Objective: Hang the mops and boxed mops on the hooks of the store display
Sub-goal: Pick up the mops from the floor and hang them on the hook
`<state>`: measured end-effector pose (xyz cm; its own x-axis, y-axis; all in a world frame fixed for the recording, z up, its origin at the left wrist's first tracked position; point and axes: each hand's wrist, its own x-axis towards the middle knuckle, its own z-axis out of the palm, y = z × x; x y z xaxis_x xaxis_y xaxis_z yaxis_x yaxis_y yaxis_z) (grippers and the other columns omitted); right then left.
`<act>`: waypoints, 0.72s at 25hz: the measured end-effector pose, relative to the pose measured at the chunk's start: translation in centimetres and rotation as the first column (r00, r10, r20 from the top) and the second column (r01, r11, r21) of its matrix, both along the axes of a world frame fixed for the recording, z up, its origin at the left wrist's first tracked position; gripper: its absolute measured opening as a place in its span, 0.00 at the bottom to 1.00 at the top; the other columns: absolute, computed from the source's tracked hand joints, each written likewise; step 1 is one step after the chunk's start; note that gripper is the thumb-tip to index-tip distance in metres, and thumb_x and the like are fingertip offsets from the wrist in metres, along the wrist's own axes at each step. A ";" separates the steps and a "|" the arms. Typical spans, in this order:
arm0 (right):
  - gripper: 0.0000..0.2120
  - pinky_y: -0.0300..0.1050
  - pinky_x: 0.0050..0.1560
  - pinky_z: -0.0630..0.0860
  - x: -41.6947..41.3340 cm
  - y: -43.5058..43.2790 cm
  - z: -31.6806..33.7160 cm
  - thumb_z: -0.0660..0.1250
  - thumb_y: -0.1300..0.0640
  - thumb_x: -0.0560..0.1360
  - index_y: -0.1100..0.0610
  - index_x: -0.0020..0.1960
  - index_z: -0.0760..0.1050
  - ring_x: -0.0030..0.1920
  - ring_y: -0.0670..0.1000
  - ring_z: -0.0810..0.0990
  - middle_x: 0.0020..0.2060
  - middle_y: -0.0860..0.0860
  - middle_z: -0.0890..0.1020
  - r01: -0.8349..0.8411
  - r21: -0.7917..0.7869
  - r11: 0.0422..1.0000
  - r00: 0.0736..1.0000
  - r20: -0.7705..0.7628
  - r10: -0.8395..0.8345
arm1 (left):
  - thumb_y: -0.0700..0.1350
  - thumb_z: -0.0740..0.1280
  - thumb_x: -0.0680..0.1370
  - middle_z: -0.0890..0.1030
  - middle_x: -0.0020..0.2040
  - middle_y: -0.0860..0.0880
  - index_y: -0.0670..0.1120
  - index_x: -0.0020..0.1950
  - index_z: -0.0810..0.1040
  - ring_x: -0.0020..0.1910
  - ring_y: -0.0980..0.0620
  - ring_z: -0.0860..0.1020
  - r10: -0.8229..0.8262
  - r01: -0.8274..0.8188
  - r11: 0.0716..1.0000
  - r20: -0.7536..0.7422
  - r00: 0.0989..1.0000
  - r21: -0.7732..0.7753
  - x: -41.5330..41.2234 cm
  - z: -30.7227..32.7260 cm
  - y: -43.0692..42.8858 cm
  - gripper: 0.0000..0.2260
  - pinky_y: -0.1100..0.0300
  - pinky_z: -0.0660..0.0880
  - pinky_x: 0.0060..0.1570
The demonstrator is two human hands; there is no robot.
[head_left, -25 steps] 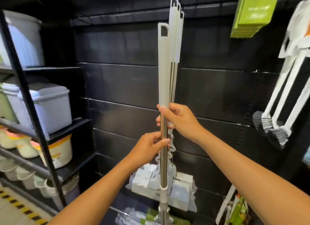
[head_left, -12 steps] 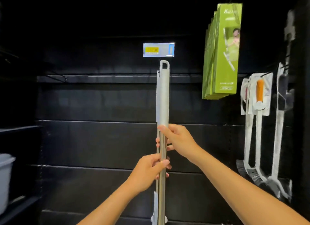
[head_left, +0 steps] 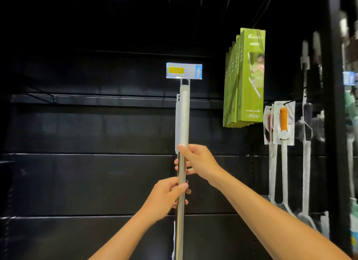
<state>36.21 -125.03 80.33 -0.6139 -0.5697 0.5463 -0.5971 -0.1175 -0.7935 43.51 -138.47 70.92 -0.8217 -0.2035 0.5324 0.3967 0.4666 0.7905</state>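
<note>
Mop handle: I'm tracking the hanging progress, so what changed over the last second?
The mop handle rose: its hang loop, half a second ago a little below the price tag, now reaches the tag's lower edge. Nothing was taken or let go. The right hand keeps gripping it above the left hand, and the green boxed mops still hang at the right.

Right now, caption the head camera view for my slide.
Left hand and right hand grip a mop handle, its top just under a price tag.

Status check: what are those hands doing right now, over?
Right hand and left hand grip the mop handle. Its loop just under price tag. Nothing visibly blocking.
</note>
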 end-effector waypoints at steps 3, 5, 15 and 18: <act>0.15 0.49 0.47 0.86 -0.6 -0.8 -0.3 0.65 0.43 0.82 0.54 0.57 0.79 0.44 0.52 0.88 0.45 0.54 0.87 0.033 0.017 0.999 0.999 -0.012 -0.033 | 0.48 0.66 0.84 0.87 0.51 0.47 0.50 0.62 0.82 0.51 0.47 0.87 -0.016 0.016 1.000 0.007 1.000 0.006 -0.4 -0.2 -0.4 0.09 0.47 0.85 0.54; 0.15 0.49 0.48 0.86 -1.1 -1.3 -0.6 0.65 0.43 0.82 0.53 0.57 0.79 0.44 0.51 0.88 0.45 0.53 0.87 0.054 0.032 0.998 0.999 -0.007 -0.054 | 0.48 0.66 0.85 0.87 0.51 0.48 0.50 0.62 0.82 0.49 0.47 0.88 -0.015 0.015 1.000 0.023 1.000 0.004 -0.8 -0.4 -0.6 0.09 0.48 0.85 0.54; 0.14 0.45 0.46 0.86 -3.9 -3.7 -1.1 0.65 0.43 0.82 0.53 0.57 0.79 0.45 0.51 0.88 0.46 0.51 0.86 0.150 0.089 0.985 0.986 0.066 -0.156 | 0.49 0.65 0.85 0.88 0.51 0.51 0.52 0.57 0.83 0.45 0.50 0.88 0.061 -0.061 0.998 0.062 0.996 0.007 -3.2 -0.9 -1.3 0.07 0.39 0.82 0.52; 0.14 0.41 0.43 0.84 -4.2 -4.2 -1.2 0.64 0.43 0.82 0.53 0.54 0.79 0.45 0.51 0.88 0.46 0.51 0.86 0.167 0.112 0.980 0.982 0.065 -0.175 | 0.49 0.65 0.85 0.88 0.50 0.52 0.52 0.56 0.83 0.45 0.50 0.88 0.062 -0.064 0.998 0.076 0.995 0.014 -3.9 -1.2 -2.0 0.07 0.37 0.82 0.53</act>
